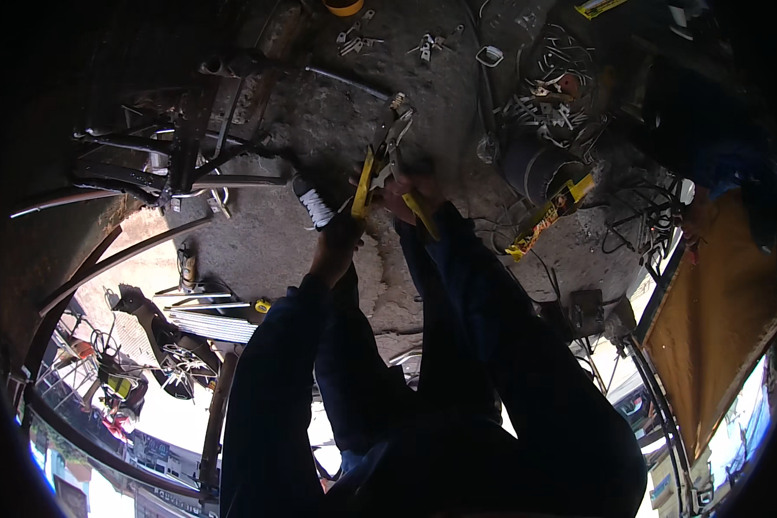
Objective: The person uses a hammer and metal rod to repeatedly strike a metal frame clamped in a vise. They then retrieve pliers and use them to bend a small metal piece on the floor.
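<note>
Worn grey concrete (453, 142) spreads beneath me, small metal pieces (561, 112) strewn ahead to the right. My left hand (347, 228) and right hand (408, 194) sit close together, each clamped on a handle of the yellow-handled tool (366, 180) — its head points forward, near the end of a thin metal rod (345, 81).

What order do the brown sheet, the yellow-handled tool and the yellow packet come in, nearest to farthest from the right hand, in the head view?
1. Yellow-handled tool: in the right hand itself.
2. Yellow packet: to the hand's right.
3. Brown sheet: at the far right, lower down.
</note>
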`<state>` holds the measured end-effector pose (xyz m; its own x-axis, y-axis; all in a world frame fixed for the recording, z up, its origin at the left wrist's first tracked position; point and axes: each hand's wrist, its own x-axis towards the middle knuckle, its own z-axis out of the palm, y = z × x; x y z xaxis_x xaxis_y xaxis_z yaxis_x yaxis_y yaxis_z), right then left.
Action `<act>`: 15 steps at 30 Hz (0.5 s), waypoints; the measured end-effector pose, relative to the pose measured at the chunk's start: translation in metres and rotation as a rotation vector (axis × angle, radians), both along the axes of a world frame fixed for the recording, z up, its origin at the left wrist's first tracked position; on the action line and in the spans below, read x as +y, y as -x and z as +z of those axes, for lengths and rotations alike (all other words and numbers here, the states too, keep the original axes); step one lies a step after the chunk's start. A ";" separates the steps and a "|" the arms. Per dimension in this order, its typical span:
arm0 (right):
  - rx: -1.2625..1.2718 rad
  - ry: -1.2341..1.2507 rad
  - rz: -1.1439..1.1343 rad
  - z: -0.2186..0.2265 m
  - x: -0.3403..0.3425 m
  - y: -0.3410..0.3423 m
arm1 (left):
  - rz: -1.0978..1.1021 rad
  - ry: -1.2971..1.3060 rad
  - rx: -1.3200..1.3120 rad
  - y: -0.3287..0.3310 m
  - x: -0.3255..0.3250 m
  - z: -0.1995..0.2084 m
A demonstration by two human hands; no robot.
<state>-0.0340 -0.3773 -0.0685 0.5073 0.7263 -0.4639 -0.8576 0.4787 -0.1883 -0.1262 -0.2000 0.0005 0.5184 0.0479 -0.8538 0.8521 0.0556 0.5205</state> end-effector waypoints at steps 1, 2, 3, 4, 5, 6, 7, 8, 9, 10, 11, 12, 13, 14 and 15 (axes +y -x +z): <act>0.090 -0.089 -0.016 -0.040 -0.004 -0.005 | 0.091 0.033 -0.052 0.000 -0.009 -0.027; 0.179 -0.176 -0.029 -0.076 -0.009 -0.010 | 0.179 0.047 -0.051 0.000 -0.020 -0.051; 0.190 -0.209 -0.050 -0.108 -0.009 -0.010 | 0.265 0.061 -0.044 0.003 -0.027 -0.074; 0.194 -0.238 -0.077 -0.136 -0.007 -0.011 | 0.291 0.060 -0.064 0.004 -0.030 -0.098; 0.152 -0.304 -0.066 -0.161 -0.011 -0.017 | 0.318 0.065 -0.089 0.004 -0.034 -0.121; 0.109 -0.371 -0.056 -0.182 -0.013 -0.023 | 0.344 0.081 -0.147 0.002 -0.036 -0.145; 0.032 -0.475 -0.009 -0.200 -0.019 -0.029 | 0.402 0.116 -0.138 0.001 -0.038 -0.169; -0.040 -0.579 0.039 -0.213 -0.022 -0.032 | 0.286 0.079 -0.113 0.000 -0.041 -0.188; -0.034 -0.297 0.090 -0.225 -0.025 -0.036 | 0.160 0.051 -0.089 -0.001 -0.042 -0.206; -0.025 -0.017 0.145 -0.233 -0.029 -0.040 | 0.049 0.010 -0.075 -0.002 -0.045 -0.220; -0.031 0.183 0.158 -0.241 -0.030 -0.045 | -0.142 0.071 -0.055 -0.005 -0.049 -0.233; 0.024 -0.004 0.104 -0.248 -0.029 -0.052 | -0.129 0.168 -0.098 -0.011 -0.053 -0.245; 0.069 -0.277 0.015 -0.254 -0.026 -0.059 | -0.126 0.232 -0.081 -0.017 -0.056 -0.256; 0.121 -0.386 -0.009 -0.258 -0.027 -0.068 | -0.144 0.325 -0.038 -0.021 -0.058 -0.263; 0.039 -0.431 -0.016 -0.260 -0.026 -0.077 | -0.148 0.351 -0.090 -0.029 -0.056 -0.272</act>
